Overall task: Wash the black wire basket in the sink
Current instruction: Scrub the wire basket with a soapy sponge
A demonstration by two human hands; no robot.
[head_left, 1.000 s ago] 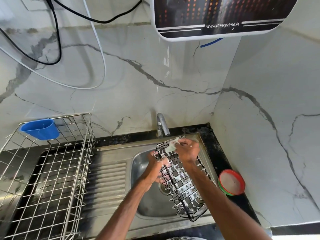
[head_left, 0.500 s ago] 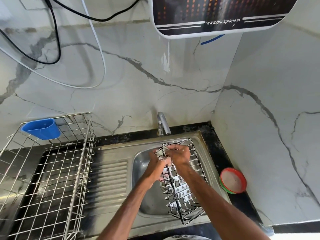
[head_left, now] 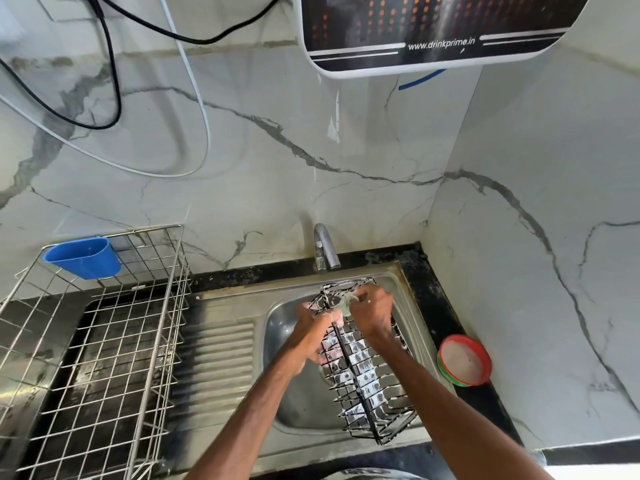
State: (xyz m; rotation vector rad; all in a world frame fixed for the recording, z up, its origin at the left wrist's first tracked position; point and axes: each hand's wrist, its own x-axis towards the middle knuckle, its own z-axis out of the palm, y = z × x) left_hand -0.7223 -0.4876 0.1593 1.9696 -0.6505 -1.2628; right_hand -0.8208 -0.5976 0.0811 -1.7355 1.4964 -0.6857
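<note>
Right hand (head_left: 372,315) slid toward the sink's (head_left: 298,410) back edge, fingers pinching a scrubber (head_left: 343,303); left hand (head_left: 313,332) gripped the black wire basket (head_left: 367,379).

The only writing I can read is a web address (head_left: 441,45), "www.drinkprime.in". It is printed in slanted white letters near the lower edge of the dark front panel of the white-rimmed wall unit (head_left: 450,19) mounted above me, between thin white stripes.
</note>
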